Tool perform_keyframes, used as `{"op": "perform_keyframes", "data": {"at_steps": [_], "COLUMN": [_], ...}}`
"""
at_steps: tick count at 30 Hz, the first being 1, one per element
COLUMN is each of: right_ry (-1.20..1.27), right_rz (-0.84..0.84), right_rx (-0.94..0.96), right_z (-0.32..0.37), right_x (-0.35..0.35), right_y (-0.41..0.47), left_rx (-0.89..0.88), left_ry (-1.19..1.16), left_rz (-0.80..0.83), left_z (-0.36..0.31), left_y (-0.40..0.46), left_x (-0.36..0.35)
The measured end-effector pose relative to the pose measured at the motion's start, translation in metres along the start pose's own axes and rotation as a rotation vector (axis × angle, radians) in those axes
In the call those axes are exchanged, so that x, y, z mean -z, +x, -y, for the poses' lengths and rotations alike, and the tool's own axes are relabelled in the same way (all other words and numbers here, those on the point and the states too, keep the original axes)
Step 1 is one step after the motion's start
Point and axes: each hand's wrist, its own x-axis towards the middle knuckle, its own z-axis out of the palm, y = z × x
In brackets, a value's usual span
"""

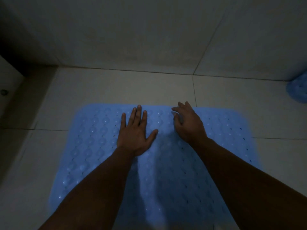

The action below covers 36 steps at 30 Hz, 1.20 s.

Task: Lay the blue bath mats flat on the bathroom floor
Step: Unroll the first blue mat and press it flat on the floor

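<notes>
A blue bath mat [93,146] with rows of small holes and bumps lies spread on the pale tiled floor, filling the lower middle of the head view. My left hand [135,133] presses palm-down on it near its far edge, fingers straight and spread. My right hand [189,123] rests on the mat just to the right, fingers loosely bent and reaching the far edge. A second blue mat [297,90] shows partly at the right edge, bunched against the wall.
The tiled wall [149,39] rises just beyond the mat's far edge. A dark raised ledge [21,100] runs along the left side. Bare floor tiles [116,87] lie between the mat and the wall.
</notes>
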Motion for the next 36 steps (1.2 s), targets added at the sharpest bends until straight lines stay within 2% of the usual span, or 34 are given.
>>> {"op": "perform_keyframes", "data": {"at_steps": [3, 8, 9, 11, 15, 18, 21, 25, 29, 31, 34, 36], "right_ry": [-0.045, -0.196, -0.226, -0.269, -0.33, -0.398, -0.417, -0.429, -0.409, -0.385, -0.392, -0.337], "right_rz": [0.031, 0.214, 0.233, 0.251, 0.323, 0.176, -0.006, -0.047, 0.057, 0.198, 0.503, 0.568], "right_rx": [0.041, 0.018, 0.013, 0.023, 0.029, 0.074, 0.129, 0.157, 0.114, 0.062, -0.049, -0.105], "right_z": [0.0, 0.034, 0.043, 0.056, 0.052, 0.036, 0.028, 0.027, 0.031, 0.039, 0.062, 0.069], "right_x": [0.011, 0.024, 0.02, 0.005, -0.042, -0.071, -0.085, -0.086, -0.082, -0.073, -0.037, -0.001], "right_y": [-0.001, 0.017, 0.02, 0.021, 0.002, -0.018, -0.026, -0.025, -0.025, -0.02, 0.012, 0.04], "left_rx": [0.02, 0.06, 0.037, 0.008, 0.073, 0.101, 0.137, 0.155, 0.176, 0.199, 0.246, 0.272], "left_ry": [-0.046, -0.108, -0.089, -0.017, -0.063, -0.01, 0.008, -0.012, -0.041, -0.054, -0.086, -0.121], "left_rz": [0.062, 0.396, 0.417, 0.363, 0.16, 0.051, 0.008, -0.092, -0.084, -0.076, -0.065, -0.055], "left_z": [-0.003, 0.003, 0.008, 0.014, 0.012, 0.013, 0.023, 0.039, 0.039, 0.037, 0.03, 0.017], "left_y": [0.0, 0.041, 0.051, 0.059, 0.035, 0.022, 0.018, 0.016, 0.014, 0.015, 0.019, 0.021], "left_x": [0.012, 0.092, 0.107, 0.12, 0.094, 0.071, 0.054, 0.039, 0.038, 0.045, 0.063, 0.074]}}
